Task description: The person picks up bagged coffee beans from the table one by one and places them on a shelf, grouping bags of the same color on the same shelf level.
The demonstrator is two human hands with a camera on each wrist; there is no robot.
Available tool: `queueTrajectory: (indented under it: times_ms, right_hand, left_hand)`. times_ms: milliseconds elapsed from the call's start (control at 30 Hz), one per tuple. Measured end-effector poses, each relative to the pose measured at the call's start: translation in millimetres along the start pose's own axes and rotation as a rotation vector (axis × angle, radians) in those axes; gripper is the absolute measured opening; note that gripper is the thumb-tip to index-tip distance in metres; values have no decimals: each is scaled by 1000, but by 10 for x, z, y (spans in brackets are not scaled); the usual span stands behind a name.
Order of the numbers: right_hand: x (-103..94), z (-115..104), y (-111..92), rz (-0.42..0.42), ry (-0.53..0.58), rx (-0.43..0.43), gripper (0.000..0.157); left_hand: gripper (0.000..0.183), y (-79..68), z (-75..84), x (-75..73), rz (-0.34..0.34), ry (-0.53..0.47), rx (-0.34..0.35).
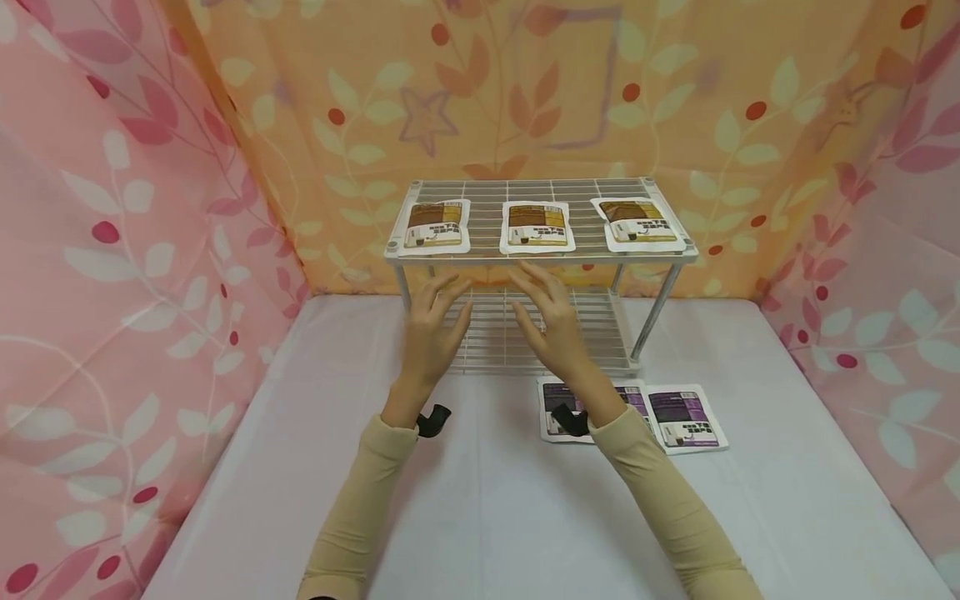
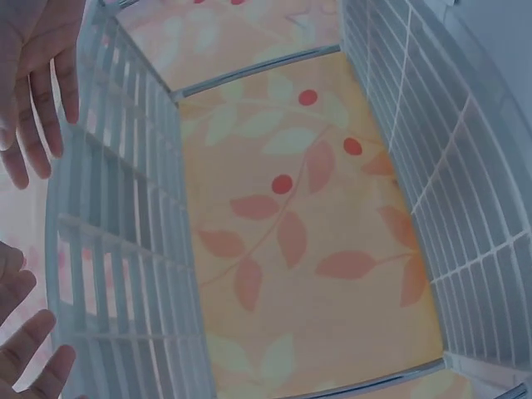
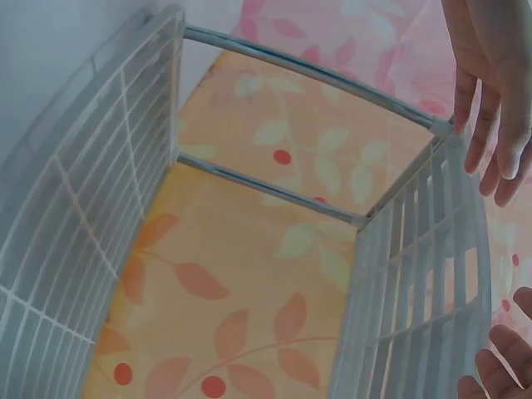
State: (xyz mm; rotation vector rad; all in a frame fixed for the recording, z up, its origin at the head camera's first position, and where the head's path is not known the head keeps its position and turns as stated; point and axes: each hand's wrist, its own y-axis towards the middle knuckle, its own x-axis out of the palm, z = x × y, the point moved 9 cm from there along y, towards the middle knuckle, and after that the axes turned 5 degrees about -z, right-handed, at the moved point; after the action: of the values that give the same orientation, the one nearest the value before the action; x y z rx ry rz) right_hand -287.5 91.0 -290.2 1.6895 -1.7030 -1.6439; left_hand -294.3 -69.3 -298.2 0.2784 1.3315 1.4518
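Note:
My left hand (image 1: 433, 331) is raised in front of a white two-tier wire rack (image 1: 525, 259), fingers spread loosely and holding nothing. Beside it, my right hand (image 1: 557, 325) is held the same way, its fingertips just under the front edge of the upper shelf in the head view. On that shelf lie three white pouches with brown and yellow labels: one at the left (image 1: 437, 228), a middle pouch (image 1: 536, 228) and a right pouch (image 1: 639, 227). Both wrist views look between the rack's two shelves, with fingers of both hands at the frame edge.
Purple-labelled pouches lie on the white table (image 1: 480, 517) before the rack's right side; one pouch (image 1: 684, 418) shows fully, and my right forearm (image 1: 667, 492) partly covers those to its left. Patterned cloth (image 1: 480, 83) hangs behind the rack and along both sides.

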Motion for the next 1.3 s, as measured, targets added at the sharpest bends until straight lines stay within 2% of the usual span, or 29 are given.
queueTrajectory:
  times_ms: [267, 533, 900, 1033, 1300]
  right_hand:
    - [-33, 145, -170, -14, 59, 69, 45]
    - [-83, 321, -384, -18, 21, 128, 47]
    - [-152, 609, -737, -63, 17, 256, 43]
    - [-166, 696, -860, -94, -1, 331, 44]
    - [-188, 827, -1084, -124, -20, 417, 42]
  left_hand:
    - [33, -118, -33, 133, -58, -13, -52]
    - [35, -267, -96, 276, -118, -25, -126]
    - [38, -504, -148, 615, -245, -56, -226]
    - [37, -589, -141, 719, -281, -65, -242]
    - [39, -749, -123, 949, -372, -84, -305]
